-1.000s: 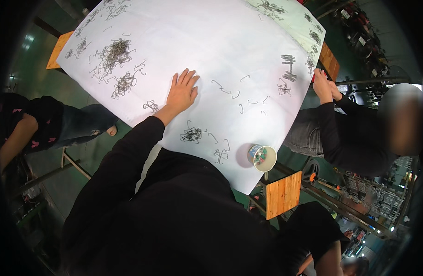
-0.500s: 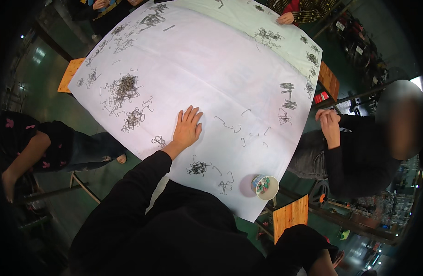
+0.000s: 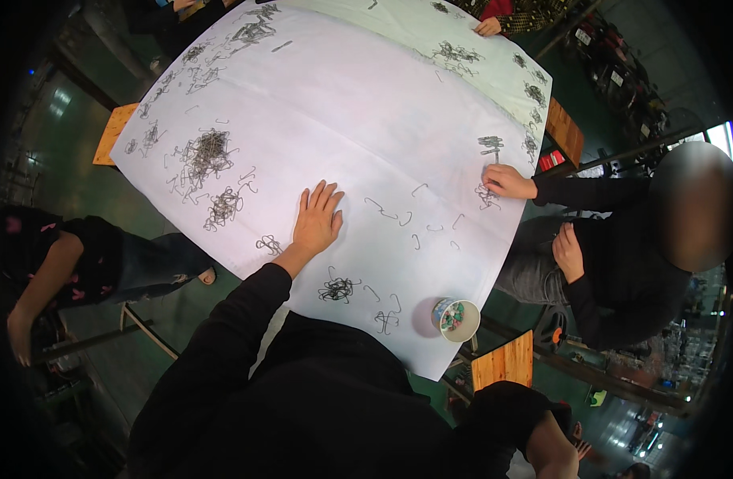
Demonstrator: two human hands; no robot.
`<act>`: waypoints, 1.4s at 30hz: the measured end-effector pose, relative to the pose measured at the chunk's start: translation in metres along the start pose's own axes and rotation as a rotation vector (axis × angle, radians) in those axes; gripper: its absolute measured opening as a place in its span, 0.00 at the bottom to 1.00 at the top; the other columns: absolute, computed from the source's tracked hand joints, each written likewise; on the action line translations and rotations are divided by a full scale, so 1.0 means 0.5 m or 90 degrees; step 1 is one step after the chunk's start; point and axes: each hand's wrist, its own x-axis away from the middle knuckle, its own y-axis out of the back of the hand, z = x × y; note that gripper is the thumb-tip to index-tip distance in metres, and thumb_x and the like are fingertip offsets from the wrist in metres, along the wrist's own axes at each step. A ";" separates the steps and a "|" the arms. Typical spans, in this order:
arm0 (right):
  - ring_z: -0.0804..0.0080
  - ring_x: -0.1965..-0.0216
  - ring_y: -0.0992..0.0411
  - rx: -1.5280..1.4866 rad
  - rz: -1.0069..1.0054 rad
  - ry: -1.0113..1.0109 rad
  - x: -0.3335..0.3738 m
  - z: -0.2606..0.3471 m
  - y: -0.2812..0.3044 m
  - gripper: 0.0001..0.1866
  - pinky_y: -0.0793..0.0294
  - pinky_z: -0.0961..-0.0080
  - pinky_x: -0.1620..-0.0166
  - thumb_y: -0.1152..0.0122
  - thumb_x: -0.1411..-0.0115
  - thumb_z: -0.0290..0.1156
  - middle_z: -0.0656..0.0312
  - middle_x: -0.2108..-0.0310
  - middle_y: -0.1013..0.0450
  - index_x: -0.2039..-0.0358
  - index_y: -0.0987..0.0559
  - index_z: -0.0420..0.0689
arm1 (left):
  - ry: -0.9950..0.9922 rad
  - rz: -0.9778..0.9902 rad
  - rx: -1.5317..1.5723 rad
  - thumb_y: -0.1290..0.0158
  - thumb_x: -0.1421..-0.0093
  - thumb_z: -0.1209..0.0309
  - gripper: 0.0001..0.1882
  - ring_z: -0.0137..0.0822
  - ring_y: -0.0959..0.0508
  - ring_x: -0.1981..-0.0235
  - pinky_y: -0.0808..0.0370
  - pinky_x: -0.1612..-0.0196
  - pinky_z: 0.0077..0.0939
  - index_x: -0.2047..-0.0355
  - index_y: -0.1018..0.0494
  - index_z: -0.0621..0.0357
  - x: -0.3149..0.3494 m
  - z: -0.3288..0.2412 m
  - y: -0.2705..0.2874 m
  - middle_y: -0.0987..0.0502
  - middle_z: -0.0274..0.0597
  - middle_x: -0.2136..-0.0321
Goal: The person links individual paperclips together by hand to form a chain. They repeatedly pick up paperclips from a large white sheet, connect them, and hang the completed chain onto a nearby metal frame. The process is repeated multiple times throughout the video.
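My left hand [image 3: 317, 219] lies palm down on the white table covering [image 3: 366, 144], its fingers stretched out and nothing visible in its grasp. Just left of its wrist is a small cluster of bent wire hooks [image 3: 268, 244]; a denser dark tangle of hooks [image 3: 335, 289] sits nearer to me. Loose hooks [image 3: 393, 209] are scattered to the right of the hand. Larger hook heaps [image 3: 207, 156] spread out on the left. My right hand does not show; at the lower right a black sleeve [image 3: 494, 419] and bare forearm [image 3: 551, 447] appear, whose owner I cannot tell.
A paper cup [image 3: 460, 321] with small coloured pieces inside stands at the near right edge. A co-worker's hand [image 3: 506, 182] touches hooks at the right, below neat hook rows [image 3: 490, 144]. Another person's hand [image 3: 488, 27] rests at the far edge. Wooden stools [image 3: 503, 361] flank the table.
The co-worker on the right has parted their hands and reached one onto the hooks at the table's right side. My left hand stays flat; the view has shifted slightly.
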 end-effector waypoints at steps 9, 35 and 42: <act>0.62 0.68 0.31 -0.021 -0.018 -0.066 -0.028 -0.012 -0.019 0.07 0.29 0.62 0.63 0.52 0.49 0.27 0.58 0.72 0.31 0.71 0.25 0.42 | -0.009 -0.014 0.015 0.55 0.44 0.68 0.21 0.44 0.46 0.39 0.52 0.40 0.50 0.50 0.37 0.57 0.000 0.000 -0.006 0.39 0.44 0.46; 0.70 0.66 0.31 -0.225 -0.162 -0.153 0.028 -0.060 -0.088 0.13 0.38 0.76 0.70 0.56 0.38 0.32 0.64 0.55 0.30 0.58 0.23 0.50 | -0.046 -0.015 0.018 0.56 0.44 0.70 0.21 0.45 0.46 0.40 0.52 0.39 0.49 0.49 0.37 0.58 -0.008 -0.020 -0.006 0.39 0.45 0.45; 0.68 0.71 0.30 0.011 -0.797 -0.483 0.374 -0.003 -0.194 0.18 0.32 0.76 0.68 0.46 0.42 0.40 0.56 0.70 0.28 0.57 0.27 0.40 | -0.029 -0.035 0.001 0.55 0.44 0.69 0.21 0.45 0.45 0.40 0.52 0.40 0.49 0.50 0.36 0.57 0.001 0.000 -0.008 0.39 0.43 0.45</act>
